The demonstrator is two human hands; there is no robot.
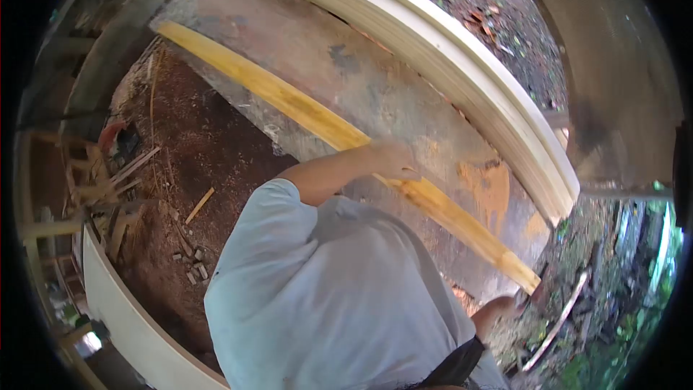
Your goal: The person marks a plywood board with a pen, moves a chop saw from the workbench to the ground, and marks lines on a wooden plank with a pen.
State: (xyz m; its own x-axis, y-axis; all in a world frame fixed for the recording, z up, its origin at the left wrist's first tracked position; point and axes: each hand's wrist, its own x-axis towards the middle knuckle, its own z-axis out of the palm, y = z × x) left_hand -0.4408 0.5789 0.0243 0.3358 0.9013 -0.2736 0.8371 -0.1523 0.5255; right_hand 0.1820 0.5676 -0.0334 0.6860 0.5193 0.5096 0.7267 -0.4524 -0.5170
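A long yellowish wooden strip (289, 105) lies diagonally across a worn, stained work board (426, 112). My left hand (393, 159) is over the middle of the strip, blurred by motion, so its fingers and anything in them are unclear. Beside the strip's lower right end is my right hand (509, 307), small and partly hidden. Something dark shows near that end, too unclear to name, and I cannot make out whether the hand grips it or the strip.
Long pale planks (433, 29) are stacked along the board's far edge. A wide post (613, 72) rises at the upper right. Reddish sawdust, small wood blocks (196, 272) and offcuts lie on the ground to the left. A curved pale panel (137, 318) stands at the lower left.
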